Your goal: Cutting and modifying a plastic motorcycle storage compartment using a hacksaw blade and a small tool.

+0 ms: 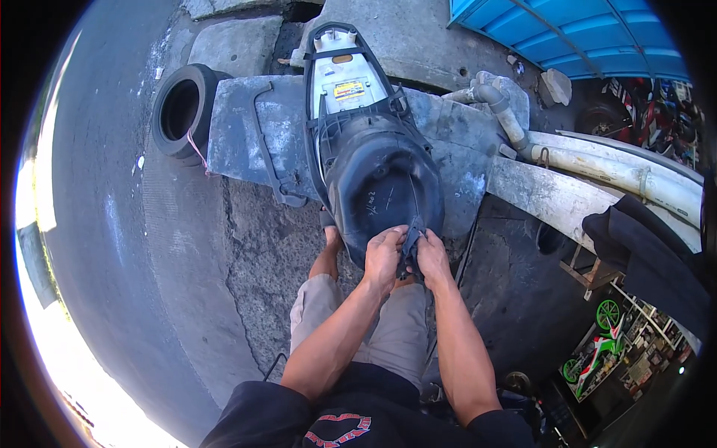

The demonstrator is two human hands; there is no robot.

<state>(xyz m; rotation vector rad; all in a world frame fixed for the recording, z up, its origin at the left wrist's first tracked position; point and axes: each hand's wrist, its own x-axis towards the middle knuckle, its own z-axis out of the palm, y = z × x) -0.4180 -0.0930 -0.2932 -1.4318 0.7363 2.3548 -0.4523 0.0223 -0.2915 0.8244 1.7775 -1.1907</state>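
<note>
A black plastic motorbike seat bucket lies on a concrete slab, its deep hollow toward me and a narrower pale section with a yellow label at the far end. At the bucket's near rim my left hand and my right hand are close together, both pinching a small dark flexible piece that hangs over the rim. I cannot make out exactly what that piece is. A long thin black bracket rests on the slab left of the bucket.
A tyre lies at the slab's left end beside the road. White pipes, a blue metal panel and dark cloth are on the right. Below them stands a green-wheeled bike. My legs are under the bucket's near end.
</note>
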